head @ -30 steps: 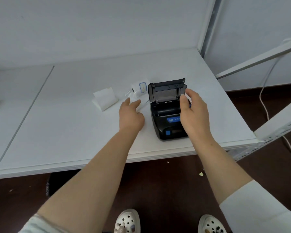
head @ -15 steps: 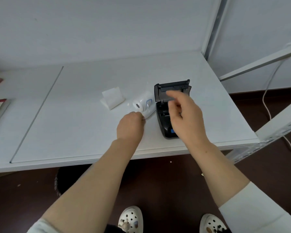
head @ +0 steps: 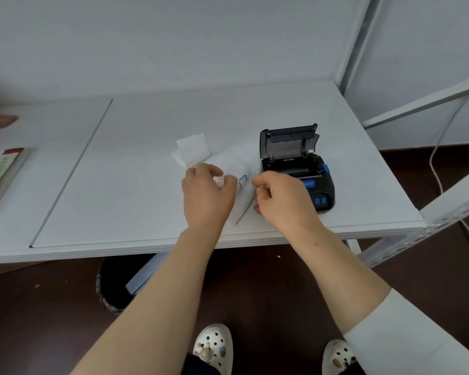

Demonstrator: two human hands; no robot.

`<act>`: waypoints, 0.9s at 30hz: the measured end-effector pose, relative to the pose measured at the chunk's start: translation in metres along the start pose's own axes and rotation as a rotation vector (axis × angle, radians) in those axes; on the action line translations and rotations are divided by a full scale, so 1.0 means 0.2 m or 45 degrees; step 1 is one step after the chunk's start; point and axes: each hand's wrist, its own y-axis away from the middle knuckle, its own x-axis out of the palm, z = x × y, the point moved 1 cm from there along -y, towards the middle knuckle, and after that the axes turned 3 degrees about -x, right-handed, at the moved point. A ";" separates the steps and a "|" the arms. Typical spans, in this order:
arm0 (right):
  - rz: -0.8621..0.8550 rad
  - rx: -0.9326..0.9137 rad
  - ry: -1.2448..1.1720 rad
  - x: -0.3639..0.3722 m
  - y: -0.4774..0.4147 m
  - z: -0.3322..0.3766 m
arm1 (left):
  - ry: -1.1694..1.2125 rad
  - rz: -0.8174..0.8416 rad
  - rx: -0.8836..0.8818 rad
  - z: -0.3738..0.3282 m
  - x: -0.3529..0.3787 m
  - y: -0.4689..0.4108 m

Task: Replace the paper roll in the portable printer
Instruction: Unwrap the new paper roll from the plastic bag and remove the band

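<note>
Table (head: 146,185): white, with one thin grey seam line.
Printer (head: 295,169): black body and black lid, with a blue latch (head: 325,167), a blue label (head: 308,183) and two blue buttons (head: 320,200).
Paper roll (head: 232,165): white, with a blue outline mark near one end.
Folded paper (head: 194,148): plain white.
Book (head: 0,177): green-and-white cover with a red edge.
Floor (head: 255,293): dark brown.
Bin (head: 111,282): black.
Shoes (head: 214,347): white, patterned with dark round holes.
Sleeve (head: 404,334): white.
Cable (head: 436,163): white.
Shelf frame (head: 358,41): white.
Wall (head: 173,36): plain pale grey-white.
</note>
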 end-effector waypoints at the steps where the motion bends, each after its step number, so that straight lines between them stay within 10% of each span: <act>1: 0.011 0.004 0.022 0.00 -0.01 0.00 | -0.036 0.053 -0.007 -0.01 0.02 -0.05; 8: 0.135 0.055 0.161 0.05 -0.04 0.01 | -0.420 0.383 -0.022 0.00 0.15 -0.18; 17: 0.119 0.104 0.080 0.06 -0.03 0.08 | 0.793 0.323 -0.664 0.06 -0.07 -0.06; 27: 0.039 0.457 -0.933 0.01 -0.05 0.07 | 0.973 0.250 -0.671 0.12 -0.12 -0.06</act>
